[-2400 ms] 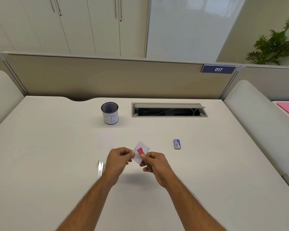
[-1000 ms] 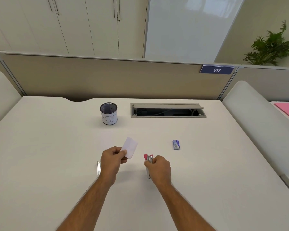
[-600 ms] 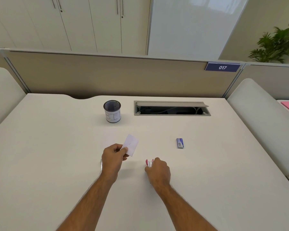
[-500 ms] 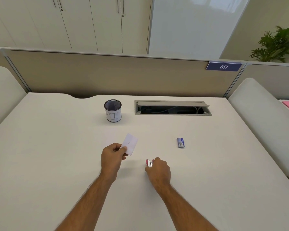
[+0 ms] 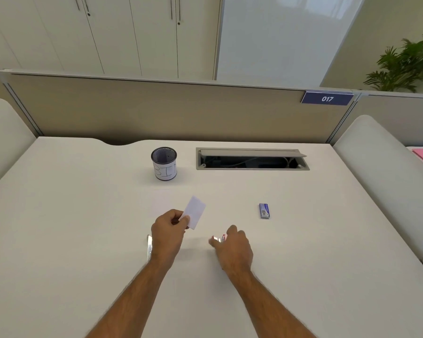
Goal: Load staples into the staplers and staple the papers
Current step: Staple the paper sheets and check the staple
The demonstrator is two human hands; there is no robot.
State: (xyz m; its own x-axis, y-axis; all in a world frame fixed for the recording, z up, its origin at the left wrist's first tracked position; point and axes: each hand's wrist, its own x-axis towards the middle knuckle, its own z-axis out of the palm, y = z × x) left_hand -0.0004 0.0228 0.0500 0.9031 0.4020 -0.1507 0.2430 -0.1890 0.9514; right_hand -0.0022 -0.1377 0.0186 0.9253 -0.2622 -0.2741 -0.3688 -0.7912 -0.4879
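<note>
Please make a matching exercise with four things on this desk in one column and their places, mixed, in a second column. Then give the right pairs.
Things
1. small white paper slips
2. pink-and-silver mini stapler
3. small blue staple box
4. dark mesh cup labelled BIN

Places
A. far side of the desk, left of the cable hatch
B. under the right hand
C. pinched in the left hand
D. lying alone, to the right of both hands

Pairs: 1-C, 2-B, 3-D, 4-A

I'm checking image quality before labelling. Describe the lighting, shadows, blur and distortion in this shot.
Head view: even, soft daylight; a glare patch on the glossy wall panel; faint soft shadows under both hands on the desk; wide-angle bending curves the partition; the right hand and pink stapler look slightly motion-blurred; the left hand's paper is sharper.
</note>
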